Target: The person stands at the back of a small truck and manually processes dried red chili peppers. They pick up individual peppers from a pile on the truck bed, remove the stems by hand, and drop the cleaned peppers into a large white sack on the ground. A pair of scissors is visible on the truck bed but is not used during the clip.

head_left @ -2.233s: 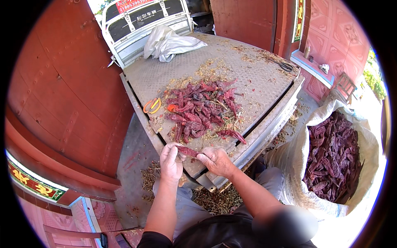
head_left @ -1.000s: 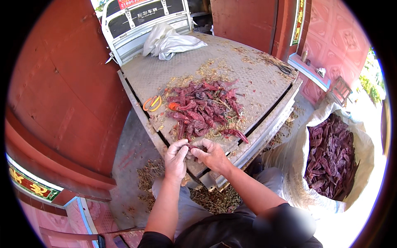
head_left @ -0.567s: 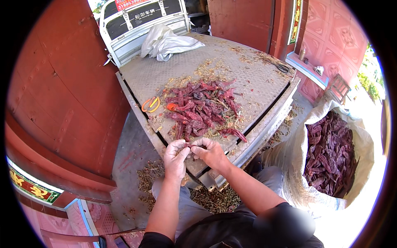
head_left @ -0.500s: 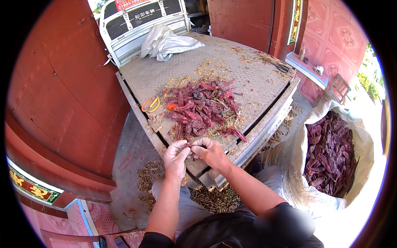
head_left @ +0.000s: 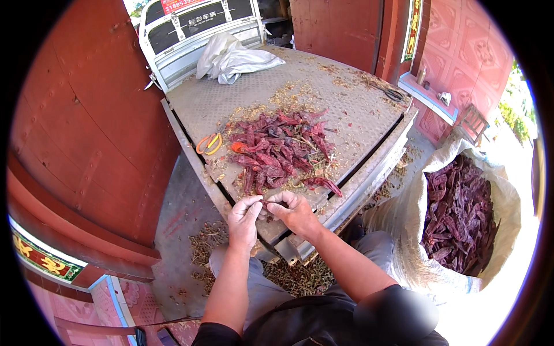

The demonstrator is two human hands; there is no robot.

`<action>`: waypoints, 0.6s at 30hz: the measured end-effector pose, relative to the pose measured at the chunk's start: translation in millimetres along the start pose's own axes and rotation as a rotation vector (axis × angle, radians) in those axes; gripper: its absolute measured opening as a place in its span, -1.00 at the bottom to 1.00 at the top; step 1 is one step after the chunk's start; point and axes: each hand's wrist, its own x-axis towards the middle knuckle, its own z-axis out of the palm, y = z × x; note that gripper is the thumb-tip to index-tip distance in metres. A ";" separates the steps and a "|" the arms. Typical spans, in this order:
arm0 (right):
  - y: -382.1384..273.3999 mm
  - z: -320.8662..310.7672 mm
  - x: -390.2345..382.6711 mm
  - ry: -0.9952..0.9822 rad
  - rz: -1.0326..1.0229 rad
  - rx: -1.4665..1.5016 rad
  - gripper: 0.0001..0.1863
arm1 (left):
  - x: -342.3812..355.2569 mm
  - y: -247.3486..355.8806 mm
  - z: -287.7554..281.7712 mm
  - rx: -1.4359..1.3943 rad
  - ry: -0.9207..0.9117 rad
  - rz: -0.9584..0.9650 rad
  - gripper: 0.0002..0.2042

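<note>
Just off the near edge of the vehicle's metal bed, my left hand (head_left: 244, 219) and my right hand (head_left: 295, 215) meet. Both are closed, fingertips pinching a small dark red piece of dried chili pepper (head_left: 265, 206), mostly hidden by the fingers. Right beyond them lies a heap of wrinkled dried red chili peppers (head_left: 274, 151), with one bright orange-red pepper (head_left: 238, 147) at its left side. Left of the heap rest scissors with orange and yellow handles (head_left: 212, 142); their blades are hard to make out.
An open woven sack (head_left: 501, 230) full of dried chilies stands to my right. On the flatbed (head_left: 340, 95), seeds and scraps are scattered, with a crumpled white sack (head_left: 234, 62) at the back and dark-handled shears (head_left: 393, 94) at far right. Stem litter (head_left: 303, 277) covers the ground below.
Both hands stay together at the bed's edge, with only slight finger movement around the chili piece. The view has shifted a little; the heap looks the same.
</note>
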 end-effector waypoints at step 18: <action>-4.0 -6.2 2.3 -0.205 -0.013 0.135 -0.88 | 2.1 10.4 -10.9 -0.185 -0.182 -0.039 -0.90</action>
